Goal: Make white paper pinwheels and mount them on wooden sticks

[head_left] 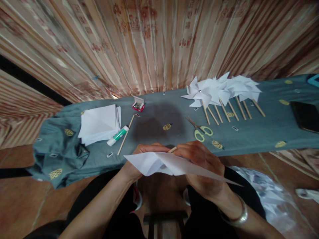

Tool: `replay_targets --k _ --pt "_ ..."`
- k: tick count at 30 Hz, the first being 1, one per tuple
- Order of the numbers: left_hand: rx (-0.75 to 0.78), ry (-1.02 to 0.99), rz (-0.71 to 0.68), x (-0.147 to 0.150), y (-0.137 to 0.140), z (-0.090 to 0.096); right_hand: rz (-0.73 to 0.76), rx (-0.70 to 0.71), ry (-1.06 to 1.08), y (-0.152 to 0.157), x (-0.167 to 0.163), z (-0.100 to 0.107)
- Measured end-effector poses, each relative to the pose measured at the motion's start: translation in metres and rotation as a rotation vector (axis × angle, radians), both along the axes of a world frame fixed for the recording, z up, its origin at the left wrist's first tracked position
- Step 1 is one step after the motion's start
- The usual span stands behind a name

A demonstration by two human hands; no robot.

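A folded white paper pinwheel (159, 164) is held up in front of me, over my lap at the table's near edge. My left hand (148, 148) is closed on its left part, with most of the fingers hidden behind the paper. On the other side my right hand (206, 161), a silver bangle at its wrist, has its fingers curled behind the pinwheel. The tip of a wooden stick (172, 149) shows by those right fingers. Whether stick and paper are joined cannot be seen.
Left on the cloth-covered table (159, 139) lie white paper sheets (98, 122), a glue stick (117, 135), another wooden stick (122, 144) and a small box of metal pins (138, 104). Green-handled scissors (199, 129), several finished pinwheels (211, 91) and a phone (305, 116) lie rightward.
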State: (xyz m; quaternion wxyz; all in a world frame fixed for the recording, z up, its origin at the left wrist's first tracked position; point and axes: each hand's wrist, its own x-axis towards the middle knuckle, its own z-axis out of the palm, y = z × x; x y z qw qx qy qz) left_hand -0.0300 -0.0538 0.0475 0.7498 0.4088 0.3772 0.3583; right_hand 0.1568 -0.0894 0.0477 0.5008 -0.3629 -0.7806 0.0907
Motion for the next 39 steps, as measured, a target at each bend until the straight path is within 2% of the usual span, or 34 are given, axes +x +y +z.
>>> replay_targets --k 17,19,22,26,29,33,39 --pt "0.047 0.033 0.029 -0.001 0.001 0.001 -0.007 -0.060 0.018 0.000 -0.001 0.006" --pt "0.019 0.059 0.048 -0.001 0.001 0.003 -0.008 -0.145 0.052 0.000 -0.001 0.010" --pt "-0.052 0.058 0.062 0.000 0.000 0.006 -0.025 -0.343 0.157 0.000 -0.002 0.013" --pt "-0.125 0.053 0.082 0.002 -0.003 0.003 -0.059 -0.590 0.310 0.003 -0.003 0.008" --pt "-0.142 0.112 0.115 0.003 -0.004 -0.008 -0.065 -0.742 0.426 0.010 -0.004 -0.004" --pt "-0.161 0.083 0.169 0.004 -0.002 -0.029 -0.086 -0.926 0.548 0.025 -0.008 -0.024" --pt "-0.179 0.029 0.236 0.004 0.001 -0.042 -0.073 -1.053 0.767 0.039 -0.020 -0.047"
